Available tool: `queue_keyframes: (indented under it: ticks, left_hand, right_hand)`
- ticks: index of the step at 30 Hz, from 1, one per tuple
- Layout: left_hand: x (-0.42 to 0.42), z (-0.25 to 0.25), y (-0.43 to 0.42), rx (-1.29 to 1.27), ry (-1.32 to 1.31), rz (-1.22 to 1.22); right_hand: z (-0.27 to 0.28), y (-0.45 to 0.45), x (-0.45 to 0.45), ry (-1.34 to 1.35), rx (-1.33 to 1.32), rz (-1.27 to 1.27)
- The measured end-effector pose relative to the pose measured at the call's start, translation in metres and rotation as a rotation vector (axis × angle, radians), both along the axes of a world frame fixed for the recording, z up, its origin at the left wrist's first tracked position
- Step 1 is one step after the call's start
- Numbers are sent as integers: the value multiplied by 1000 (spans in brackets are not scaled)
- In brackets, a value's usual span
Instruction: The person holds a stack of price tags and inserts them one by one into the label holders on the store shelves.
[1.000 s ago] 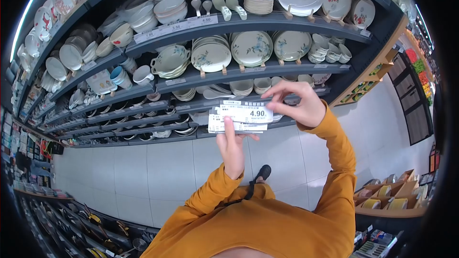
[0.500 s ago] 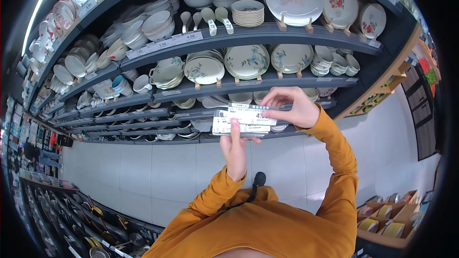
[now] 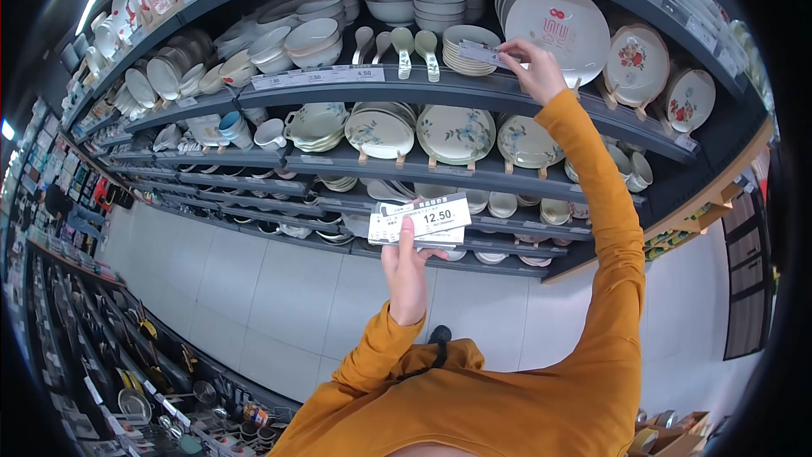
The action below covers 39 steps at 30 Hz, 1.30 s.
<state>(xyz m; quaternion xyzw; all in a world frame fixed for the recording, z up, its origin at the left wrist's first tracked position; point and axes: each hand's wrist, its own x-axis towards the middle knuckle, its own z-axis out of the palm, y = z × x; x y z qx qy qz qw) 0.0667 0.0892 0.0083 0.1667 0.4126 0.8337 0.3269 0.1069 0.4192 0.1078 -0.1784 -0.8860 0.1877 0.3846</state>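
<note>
My left hand [image 3: 406,275] grips a stack of white price tags [image 3: 420,220], the top one reading 12.50, thumb across its front. Stretched out to the upper shelf, my right hand [image 3: 536,73] pinches a single price tag [image 3: 480,52] by its right end. That tag is at the front of a stack of small plates [image 3: 468,38], and I cannot tell whether it touches them. Behind my right hand stands a large white plate [image 3: 568,25] with a red design. Two patterned spoons [image 3: 416,55] lie left of the small plates.
A price strip [image 3: 317,78] runs along the upper shelf edge at left. Flowered plates [image 3: 457,134] stand on the shelf below. Pans and utensils [image 3: 135,398] fill a rack at lower left. Another person [image 3: 68,207] is far left.
My right hand has left the stack with one tag and moved up to the upper shelf. A 12.50 tag now tops the stack in my left hand. The view has shifted.
</note>
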Motion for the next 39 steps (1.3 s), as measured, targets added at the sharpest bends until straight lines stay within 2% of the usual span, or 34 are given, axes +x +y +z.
queue_keyframes:
  ticks: [2,6,10,16,22,25,28,32,34,39]
  left_hand:
    - [0,0,1,11,2,31]
    - [-3,-7,8,48,13,63]
    - [0,-4,14,37,-3,53]
    - [0,-3,19,71,0,67]
    - [3,3,23,80,-23,71]
    - [2,1,24,65,-3,72]
    - [2,1,25,68,-8,71]
    - [0,1,26,91,20,44]
    - [0,4,25,90,43,33]
    - [-2,5,21,112,38,-8]
  right_hand:
    - [-9,18,-7,-39,91,9]
    - [-15,22,-12,-139,-54,122]
    - [-20,34,-15,-92,-206,227]
    - [-26,44,-15,-98,-184,302]
    - [-15,29,-13,-295,-21,162]
    - [-19,4,-8,-58,437,97]
    - [-17,-59,2,7,186,261]
    - [-8,-126,27,-305,-257,419]
    - [-14,-139,35,-296,-302,484]
    - [-16,-155,45,-326,-303,458]
